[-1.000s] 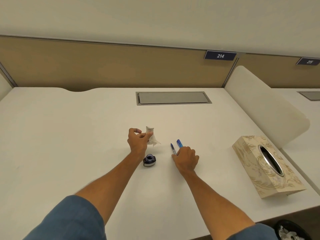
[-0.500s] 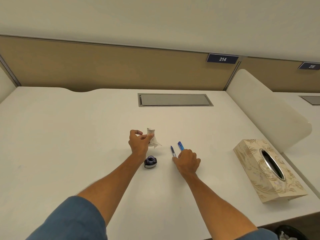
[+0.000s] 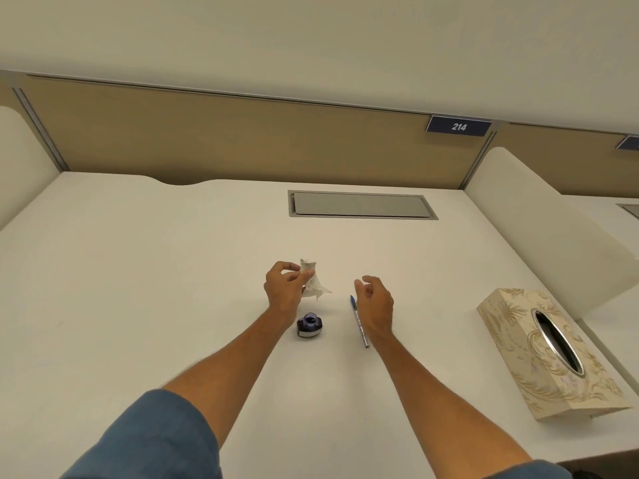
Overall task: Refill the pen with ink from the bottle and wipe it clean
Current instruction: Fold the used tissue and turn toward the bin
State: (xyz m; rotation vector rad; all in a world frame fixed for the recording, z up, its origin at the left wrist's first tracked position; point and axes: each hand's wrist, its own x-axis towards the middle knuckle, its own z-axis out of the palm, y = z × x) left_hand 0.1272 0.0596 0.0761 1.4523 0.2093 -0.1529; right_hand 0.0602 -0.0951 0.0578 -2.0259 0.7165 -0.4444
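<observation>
A small dark ink bottle [image 3: 309, 325] stands uncapped on the white desk [image 3: 138, 271], blue ink visible inside. My left hand [image 3: 283, 288] hovers just beyond it, pinching a crumpled white tissue [image 3: 313, 283] between thumb and fingers. A slim pen [image 3: 359, 321] with a blue far end lies flat on the desk to the right of the bottle. My right hand [image 3: 375, 299] is lifted above the pen's far end, fingers loosely curled and apart, holding nothing. A second blue piece seen earlier beside the pen is hidden by this hand.
A patterned cream tissue box [image 3: 549, 354] lies at the right of the desk. A grey cable hatch [image 3: 361, 205] is set into the desk further back. A tan partition [image 3: 242, 140] closes the back, and a white divider [image 3: 539, 216] rises on the right.
My right hand has let go of the pen and risen off the desk; the pen now lies uncovered. My left hand still holds the tissue in about the same place.
</observation>
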